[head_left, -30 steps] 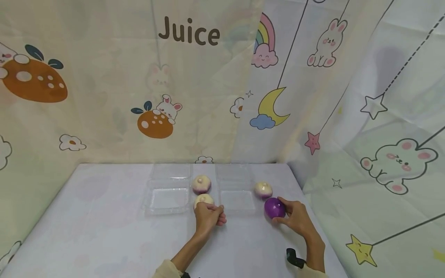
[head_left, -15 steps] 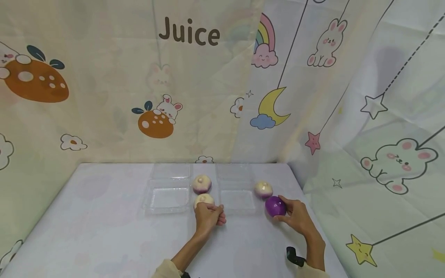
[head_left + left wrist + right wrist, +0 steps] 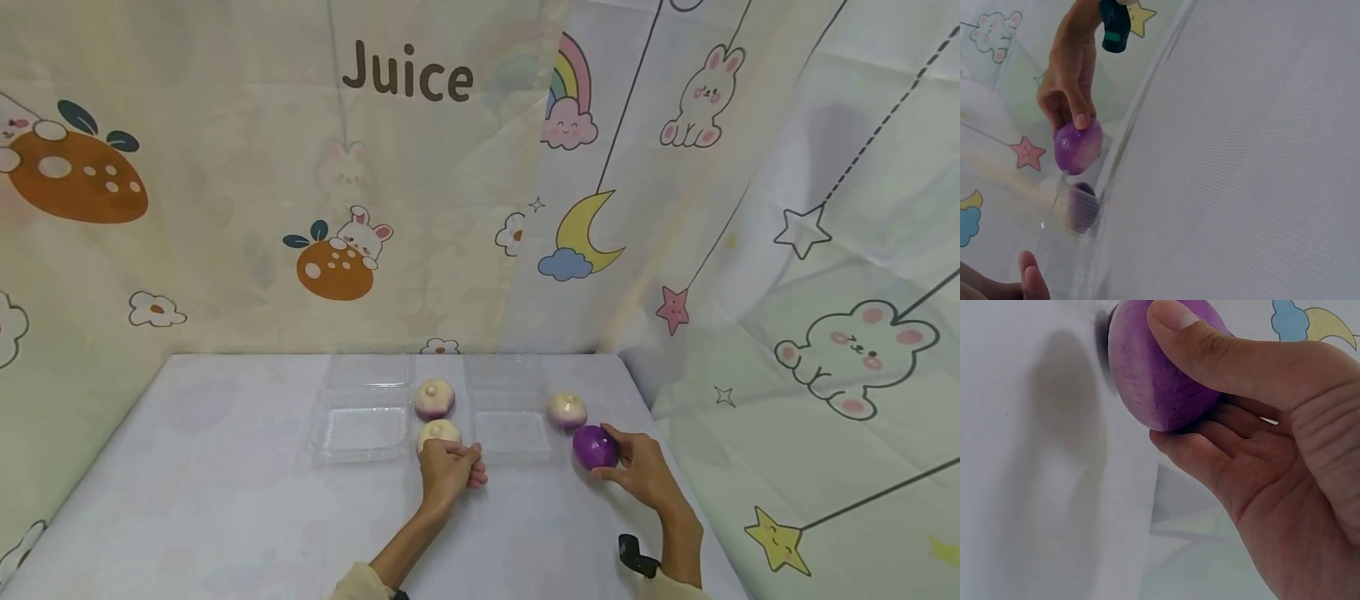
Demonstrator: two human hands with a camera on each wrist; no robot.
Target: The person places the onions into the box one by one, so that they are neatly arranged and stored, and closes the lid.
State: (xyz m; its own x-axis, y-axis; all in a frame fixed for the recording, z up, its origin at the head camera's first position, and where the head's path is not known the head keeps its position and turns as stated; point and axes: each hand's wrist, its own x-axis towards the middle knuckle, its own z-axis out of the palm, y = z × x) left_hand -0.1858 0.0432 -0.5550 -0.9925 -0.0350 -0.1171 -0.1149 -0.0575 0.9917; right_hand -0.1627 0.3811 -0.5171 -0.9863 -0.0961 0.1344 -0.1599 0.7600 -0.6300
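My right hand (image 3: 637, 462) grips a purple turnip (image 3: 595, 447) between thumb and fingers. In the right wrist view the thumb presses one side of that turnip (image 3: 1157, 381), whose skin fades from purple to pale. A cream-and-purple turnip (image 3: 567, 411) stands just behind it. My left hand (image 3: 448, 471), fingers loosely curled, is in front of a cream-topped turnip (image 3: 440, 430) and hides its lower part. Behind that is another turnip (image 3: 435, 398) with a small nub on top. The left wrist view shows only some of the left hand's fingers (image 3: 1032, 278), with nothing visible in them.
Two clear plastic clamshell boxes lie with lids opened backward: the left box (image 3: 365, 457) beside the two middle turnips, the right box (image 3: 512, 457) between the turnip pairs. All stand on a white-covered table (image 3: 247, 500). A printed curtain (image 3: 225, 183) hangs behind and a second drapes at right.
The purple turnip in my right hand has shifted slightly right, keeping its place in the fingers. My left hand, the boxes and the other turnips stay put.
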